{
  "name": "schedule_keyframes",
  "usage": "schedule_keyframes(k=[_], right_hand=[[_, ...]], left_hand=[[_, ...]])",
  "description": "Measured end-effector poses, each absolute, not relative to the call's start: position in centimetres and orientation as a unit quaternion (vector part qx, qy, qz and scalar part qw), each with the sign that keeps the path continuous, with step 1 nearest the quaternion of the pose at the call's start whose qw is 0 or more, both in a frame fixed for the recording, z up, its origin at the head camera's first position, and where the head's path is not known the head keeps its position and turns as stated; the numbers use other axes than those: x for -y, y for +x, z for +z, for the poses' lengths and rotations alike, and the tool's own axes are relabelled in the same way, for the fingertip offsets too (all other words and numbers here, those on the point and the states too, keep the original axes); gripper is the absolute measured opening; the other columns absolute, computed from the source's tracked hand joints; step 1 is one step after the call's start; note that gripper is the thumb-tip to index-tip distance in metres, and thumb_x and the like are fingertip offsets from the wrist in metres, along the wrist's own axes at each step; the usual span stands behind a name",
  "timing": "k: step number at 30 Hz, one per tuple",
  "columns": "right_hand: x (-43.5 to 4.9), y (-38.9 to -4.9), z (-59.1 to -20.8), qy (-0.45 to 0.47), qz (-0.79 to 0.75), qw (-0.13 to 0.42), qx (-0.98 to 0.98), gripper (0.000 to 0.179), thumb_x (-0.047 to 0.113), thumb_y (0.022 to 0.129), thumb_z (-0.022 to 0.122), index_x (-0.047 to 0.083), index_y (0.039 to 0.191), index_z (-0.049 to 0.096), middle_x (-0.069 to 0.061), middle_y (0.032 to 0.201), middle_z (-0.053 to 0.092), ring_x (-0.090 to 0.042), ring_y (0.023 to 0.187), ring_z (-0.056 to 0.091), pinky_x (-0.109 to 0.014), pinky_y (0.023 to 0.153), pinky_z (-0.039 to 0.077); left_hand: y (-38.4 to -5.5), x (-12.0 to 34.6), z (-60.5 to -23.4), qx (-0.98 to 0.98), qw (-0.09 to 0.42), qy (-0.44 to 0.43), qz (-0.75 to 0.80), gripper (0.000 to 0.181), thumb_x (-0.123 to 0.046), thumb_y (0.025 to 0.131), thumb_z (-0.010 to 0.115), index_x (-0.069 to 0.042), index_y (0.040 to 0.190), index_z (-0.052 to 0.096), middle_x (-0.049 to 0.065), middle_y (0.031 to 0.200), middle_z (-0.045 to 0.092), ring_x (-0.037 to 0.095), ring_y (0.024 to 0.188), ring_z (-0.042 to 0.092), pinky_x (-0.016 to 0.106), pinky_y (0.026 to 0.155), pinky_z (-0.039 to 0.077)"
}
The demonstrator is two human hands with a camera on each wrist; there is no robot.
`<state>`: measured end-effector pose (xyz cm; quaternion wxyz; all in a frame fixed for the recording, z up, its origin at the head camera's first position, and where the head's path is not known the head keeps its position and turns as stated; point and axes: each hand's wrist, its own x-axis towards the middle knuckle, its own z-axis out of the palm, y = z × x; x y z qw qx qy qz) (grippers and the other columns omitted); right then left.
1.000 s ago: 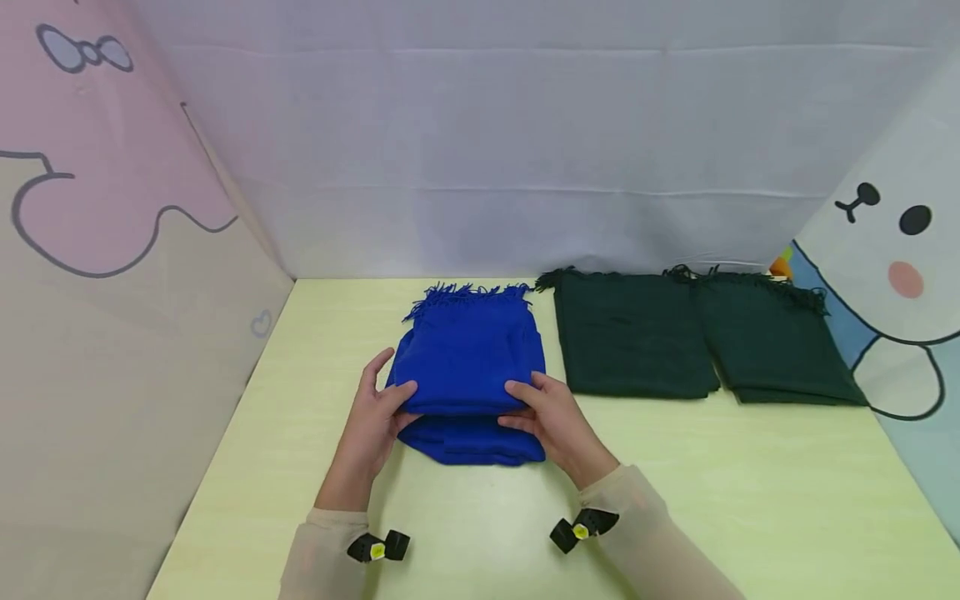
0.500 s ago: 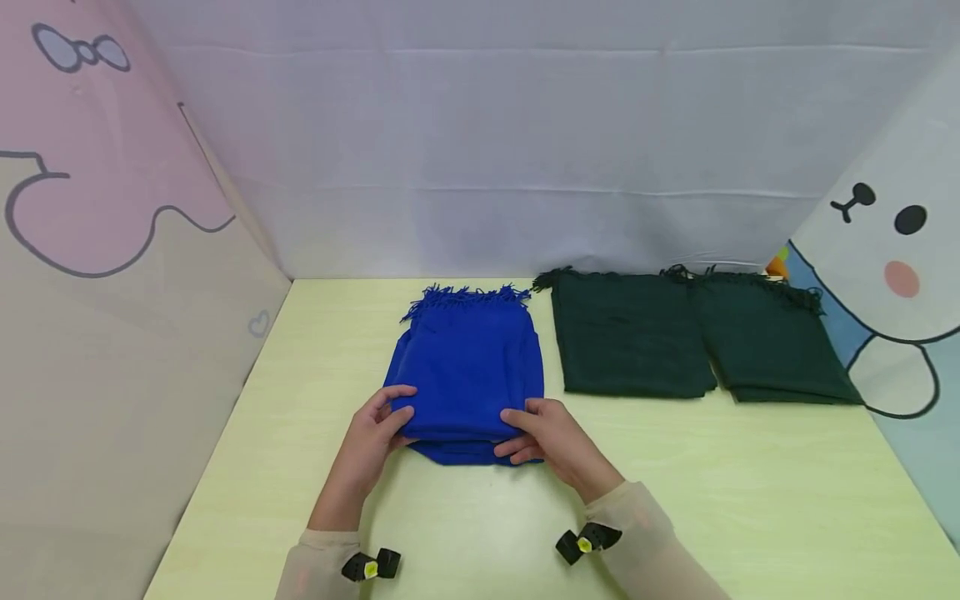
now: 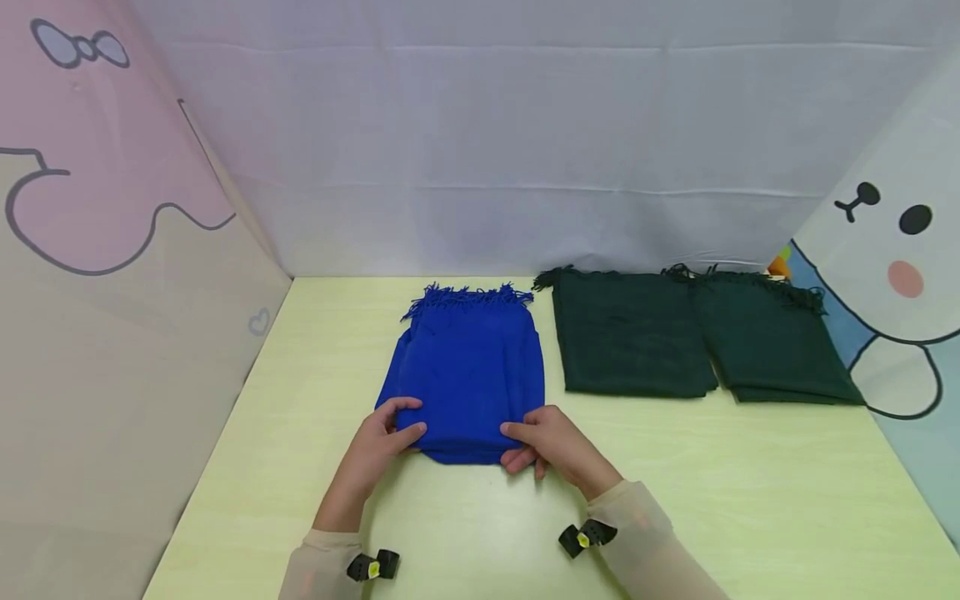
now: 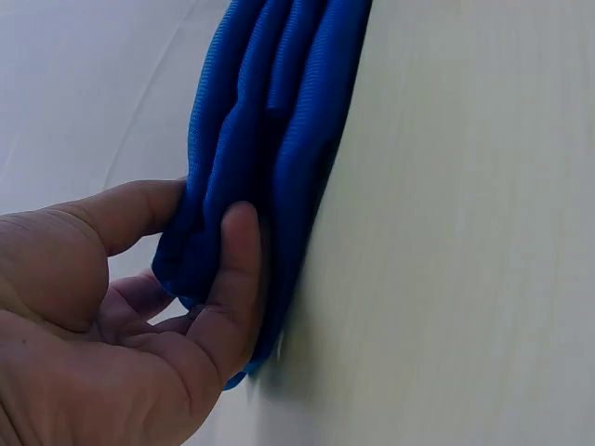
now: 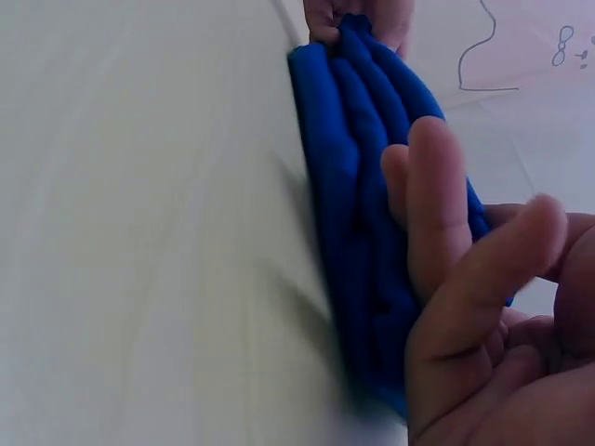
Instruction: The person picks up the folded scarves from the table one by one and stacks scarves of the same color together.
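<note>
Blue cloth [image 3: 465, 375] lies folded near the middle of the desk [image 3: 480, 533], its fringe towards the back and its folded edge towards the person. Two hands hold it, one at each front corner. The left hand [image 3: 378, 442] pinches its corner, thumb and forefinger on top and other fingers against the folds. The right hand [image 3: 551, 442] pinches the opposite corner, thumb on top, with other fingers at the front edge. Both wrist views show several rounded layers along that edge; it is hard to tell whether they belong to one piece or two stacked.

Each of the two pale sleeves carries one black wrist device, the left one [image 3: 373, 567] and the right one [image 3: 587, 537]. To the right of the blue fabric, two dark green cloths lie folded side by side, one nearer [image 3: 633, 337] and one farther [image 3: 776, 342], both with fringes at the back. Beyond stand three coverings: a plain pale sheet [image 3: 525, 125] behind, and one printed panel on each side, left [image 3: 120, 208] and right [image 3: 900, 275].
</note>
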<state>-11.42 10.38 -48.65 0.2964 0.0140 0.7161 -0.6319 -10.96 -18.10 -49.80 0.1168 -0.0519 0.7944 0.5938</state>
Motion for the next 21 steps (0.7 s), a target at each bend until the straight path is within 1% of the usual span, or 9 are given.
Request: schedule_keyframes(k=[2,7,11,12,15,18,21], right_hand=[[-10.4,-11.4,-48.9,0.013,-0.626,0.298,-0.720,0.037,0.026,0.097,0.065,0.006,0.071,0.050,-0.022,0.079,0.073,-0.026,0.067,0.074,-0.025,0.040,0.047],[-10.4,-11.5,-49.3,0.010,-0.621,0.301,-0.724,0.038,0.025,0.097,0.066,0.006,0.069,0.050,-0.022,0.077,0.073,-0.026,0.064,0.073,-0.028,0.043,0.052],[-10.5,-11.5,-49.4,-0.003,-0.611,0.307,-0.730,0.037,0.025,0.098,0.065,0.005,0.070,0.050,-0.020,0.076,0.073,-0.025,0.062,0.073,-0.029,0.045,0.054],[-10.6,-11.5,-49.3,-0.008,-0.607,0.308,-0.732,0.037,0.025,0.098,0.065,0.003,0.071,0.051,-0.019,0.075,0.073,-0.025,0.062,0.072,-0.029,0.046,0.055],[-11.0,-11.4,-49.0,-0.026,-0.595,0.310,-0.741,0.038,0.026,0.098,0.064,-0.003,0.074,0.059,-0.018,0.075,0.073,-0.026,0.061,0.072,-0.031,0.048,0.056],[-11.7,-11.2,-48.5,-0.041,-0.587,0.304,-0.749,0.040,0.030,0.098,0.063,-0.006,0.082,0.068,-0.016,0.075,0.073,-0.026,0.062,0.072,-0.034,0.051,0.057],[-12.8,-11.0,-48.2,-0.036,-0.589,0.300,-0.750,0.042,0.033,0.099,0.061,-0.007,0.089,0.070,-0.017,0.077,0.073,-0.027,0.064,0.072,-0.037,0.055,0.059]], left_hand=[[-11.0,18.0,-49.9,-0.808,0.113,-0.049,0.576,0.035,-0.012,0.091,0.073,-0.009,0.125,0.063,0.015,0.118,0.063,0.023,0.101,0.054,0.025,0.078,0.049],[-11.0,17.7,-49.9,-0.819,0.106,-0.047,0.562,0.036,-0.010,0.090,0.073,-0.008,0.124,0.063,0.015,0.116,0.062,0.024,0.099,0.054,0.026,0.076,0.051],[-10.9,17.5,-49.9,-0.838,0.099,-0.049,0.535,0.044,-0.012,0.090,0.074,-0.011,0.131,0.057,0.015,0.115,0.058,0.024,0.096,0.052,0.029,0.074,0.048],[-10.9,17.4,-49.9,-0.847,0.093,-0.051,0.521,0.047,-0.013,0.090,0.074,-0.011,0.132,0.055,0.014,0.113,0.055,0.024,0.094,0.051,0.030,0.074,0.046],[-10.9,17.1,-49.8,-0.872,0.058,-0.065,0.482,0.055,-0.017,0.087,0.077,-0.012,0.135,0.052,0.012,0.107,0.047,0.024,0.092,0.046,0.033,0.074,0.040],[-11.1,16.6,-49.4,-0.884,0.002,-0.079,0.462,0.055,-0.019,0.084,0.080,-0.011,0.132,0.055,0.009,0.099,0.041,0.023,0.088,0.041,0.035,0.074,0.035],[-10.9,15.8,-48.5,-0.871,-0.033,-0.075,0.484,0.047,-0.019,0.086,0.078,-0.010,0.128,0.059,0.008,0.098,0.044,0.023,0.084,0.042,0.033,0.072,0.037]])
